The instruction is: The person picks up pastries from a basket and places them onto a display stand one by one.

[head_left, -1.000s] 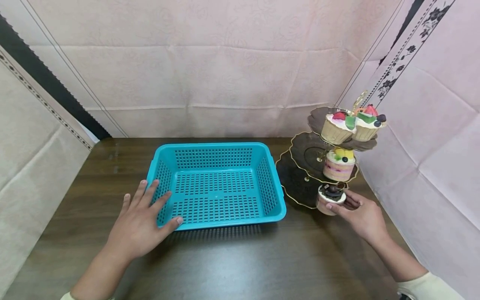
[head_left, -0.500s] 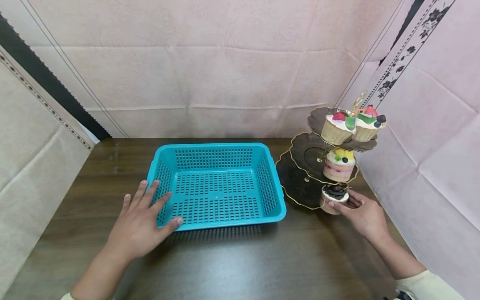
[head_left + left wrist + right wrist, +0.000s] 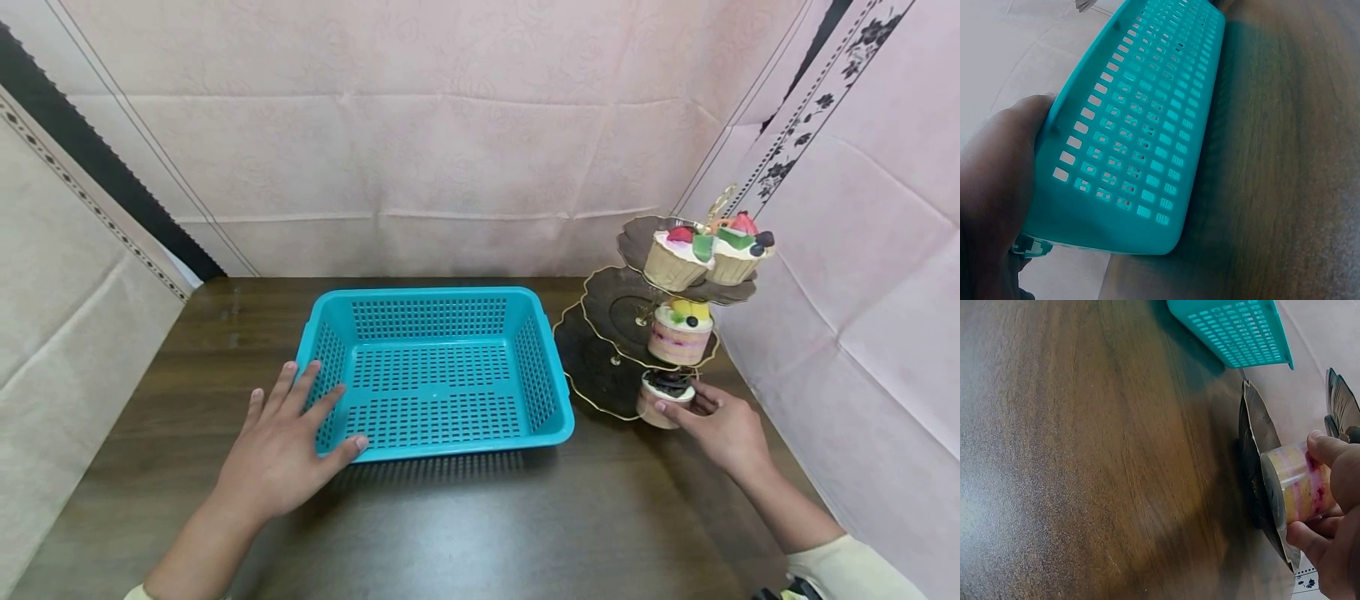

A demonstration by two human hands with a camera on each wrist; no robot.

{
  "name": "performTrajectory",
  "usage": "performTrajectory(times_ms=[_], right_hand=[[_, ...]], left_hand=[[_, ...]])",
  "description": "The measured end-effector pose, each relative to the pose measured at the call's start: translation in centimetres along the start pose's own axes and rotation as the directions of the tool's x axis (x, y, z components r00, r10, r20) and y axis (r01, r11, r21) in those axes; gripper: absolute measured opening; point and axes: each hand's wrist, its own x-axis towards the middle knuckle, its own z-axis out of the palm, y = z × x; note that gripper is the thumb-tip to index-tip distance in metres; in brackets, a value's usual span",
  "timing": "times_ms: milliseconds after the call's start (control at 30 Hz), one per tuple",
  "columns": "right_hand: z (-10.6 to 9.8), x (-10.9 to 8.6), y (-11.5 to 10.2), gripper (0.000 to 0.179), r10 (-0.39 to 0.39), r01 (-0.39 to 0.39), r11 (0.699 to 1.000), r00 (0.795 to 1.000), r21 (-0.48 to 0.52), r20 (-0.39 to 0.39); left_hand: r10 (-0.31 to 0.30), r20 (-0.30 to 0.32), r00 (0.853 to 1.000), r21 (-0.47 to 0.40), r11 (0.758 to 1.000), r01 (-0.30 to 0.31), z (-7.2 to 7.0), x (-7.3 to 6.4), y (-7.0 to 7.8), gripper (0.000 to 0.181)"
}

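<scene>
My right hand point(image 3: 723, 433) pinches a small round layered cake point(image 3: 660, 408) with white cream and dark chocolate topping, thumb on the near side. In the right wrist view that cake point(image 3: 1297, 481) stands at the rim of the lowest plate point(image 3: 1260, 444); whether its base touches the plate is hard to tell. The plate point(image 3: 592, 367) belongs to a three-tier stand with gold scalloped edges. With fingers spread, my left hand point(image 3: 277, 458) rests on the front left corner of a turquoise plastic basket point(image 3: 450, 456). The left wrist view has the thumb point(image 3: 1032, 112) against the basket's rim.
On the middle tier sits a layered cake point(image 3: 678, 337) with yellow topping. Two fruit-topped cupcakes, a left one point(image 3: 675, 262) and a right one point(image 3: 733, 260), occupy the top tier. Pale cloth walls point(image 3: 465, 158) enclose the brown wooden table point(image 3: 465, 533).
The dark-topped cake, in my right hand, has shifted slightly right and back onto the lowest tier's edge. My left hand and the basket have kept their places.
</scene>
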Motion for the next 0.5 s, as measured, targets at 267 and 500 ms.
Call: performTrajectory(times_ms=[267,500], right_hand=[[0.11,0.37,-0.05,0.081,-0.008,0.008,1.000,1.000,-0.021,0.014],[0.10,0.67,-0.25,0.084,0.003,-0.002,1.000,0.999,-0.023,0.040]], left_hand=[[0.000,0.001,1.000,0.000,1.000,0.000,-0.01,0.04,-0.06,0.094],[0.003,0.006,1.000,0.000,1.000,-0.003,0.02,0.02,-0.02,0.094]])
